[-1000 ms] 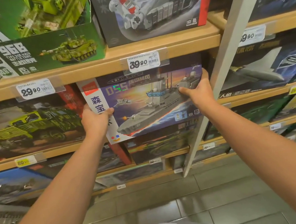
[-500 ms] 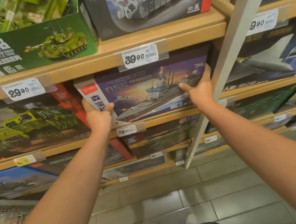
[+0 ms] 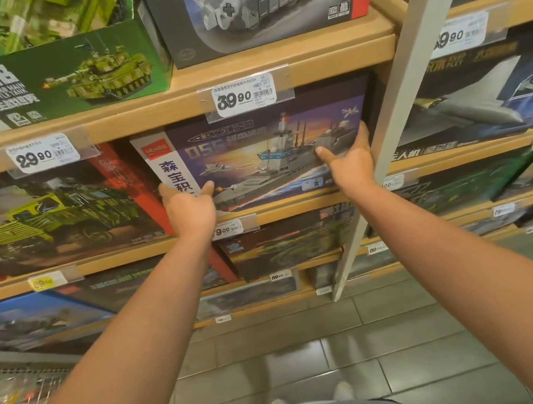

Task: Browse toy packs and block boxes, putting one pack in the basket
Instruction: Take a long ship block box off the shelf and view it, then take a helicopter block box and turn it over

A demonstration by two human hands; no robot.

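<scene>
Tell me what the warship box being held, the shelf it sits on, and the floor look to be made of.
Warship box: printed cardboard with a slightly glossy finish, judging by its flat faces and sharp printed art. Shelf: light wood or wood-look laminate, matte; the plain tan edge leaves it open. Floor: grey tiles, probably glazed ceramic, with visible grout lines and soft reflections.

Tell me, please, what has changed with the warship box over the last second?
The warship box has gone back into the shelf, its lower edge now behind the lip rather than hanging in front. The left hand and right hand still grip its sides. Neighbouring boxes stayed put.
</scene>
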